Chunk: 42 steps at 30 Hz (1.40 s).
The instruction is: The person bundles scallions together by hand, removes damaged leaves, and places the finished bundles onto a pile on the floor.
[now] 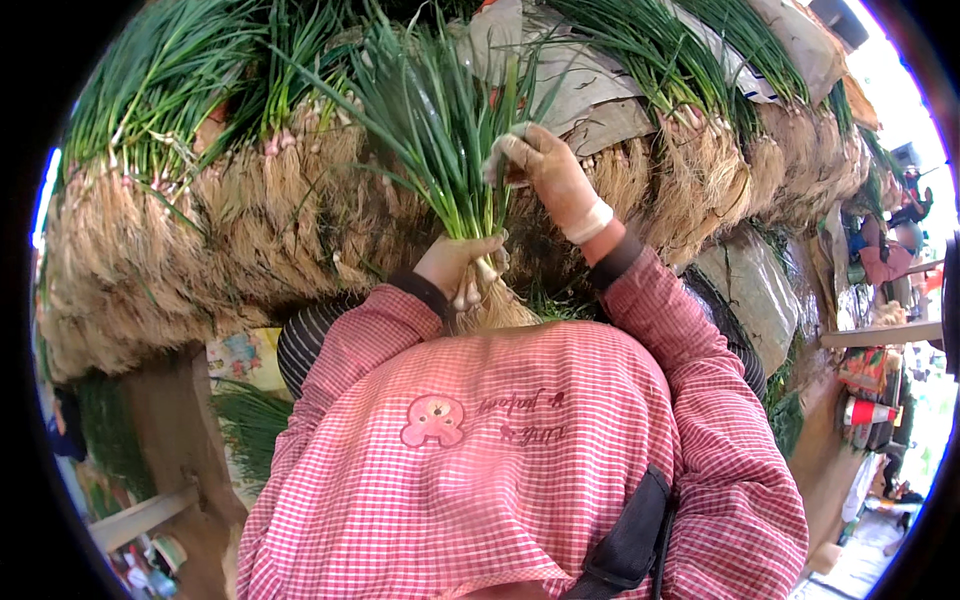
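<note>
Gripping a bunch of green onions (440,150), the left hand (455,262) is wrapped around the pale lower stems, in front of the chest. Just below that grip hang small, rounded white bulbs (468,292) and a beard of dry, stringy tan roots (497,308); above it, long, narrow green leaves (415,95) fan out. Up and to the right of the grip, the right hand (548,168) bends its fingers at the edge of the leaves; whether it pinches any, I cannot tell. The bunch looks light, its leaves springy and easily creased, so the firmer stems seem the best hold. Beyond the grip, more onions (290,225) lie heaped, their roots matted and coarse.
</note>
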Motion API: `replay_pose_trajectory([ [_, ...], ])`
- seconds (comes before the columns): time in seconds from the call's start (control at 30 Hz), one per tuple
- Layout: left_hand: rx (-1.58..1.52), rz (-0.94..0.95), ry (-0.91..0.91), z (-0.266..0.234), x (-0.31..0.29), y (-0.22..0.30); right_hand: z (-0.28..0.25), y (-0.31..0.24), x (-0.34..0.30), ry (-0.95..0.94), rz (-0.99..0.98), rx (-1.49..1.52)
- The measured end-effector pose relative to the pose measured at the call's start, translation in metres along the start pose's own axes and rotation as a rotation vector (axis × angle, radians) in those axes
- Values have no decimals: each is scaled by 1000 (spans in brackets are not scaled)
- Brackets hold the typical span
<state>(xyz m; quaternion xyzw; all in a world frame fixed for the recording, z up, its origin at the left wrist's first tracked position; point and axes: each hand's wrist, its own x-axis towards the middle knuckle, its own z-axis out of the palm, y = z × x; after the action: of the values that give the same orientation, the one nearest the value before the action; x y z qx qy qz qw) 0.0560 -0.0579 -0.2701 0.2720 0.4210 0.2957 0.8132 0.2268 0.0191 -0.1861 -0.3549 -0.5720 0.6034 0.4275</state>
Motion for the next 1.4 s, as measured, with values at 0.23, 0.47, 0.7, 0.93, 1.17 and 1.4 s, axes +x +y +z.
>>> replay_pose_trajectory([
  [0.23,-464,238,-190,9,-9,5,-26,-45,-74,84,-1,219],
  [0.47,-550,600,-591,17,-55,34,-94,-2,-110,-142,124,-1549],
  [0.7,-620,570,-410,8,-26,26,-3,37,-70,-383,373,320],
  [0.93,-473,517,-144,-11,-24,19,-59,-48,-104,-276,260,141],
  [1.17,-434,393,-44,-11,-14,17,-110,-70,-137,-122,43,-97],
  [1.4,-306,212,-35,-12,-3,15,-19,-13,-101,-123,-436,-1120],
])
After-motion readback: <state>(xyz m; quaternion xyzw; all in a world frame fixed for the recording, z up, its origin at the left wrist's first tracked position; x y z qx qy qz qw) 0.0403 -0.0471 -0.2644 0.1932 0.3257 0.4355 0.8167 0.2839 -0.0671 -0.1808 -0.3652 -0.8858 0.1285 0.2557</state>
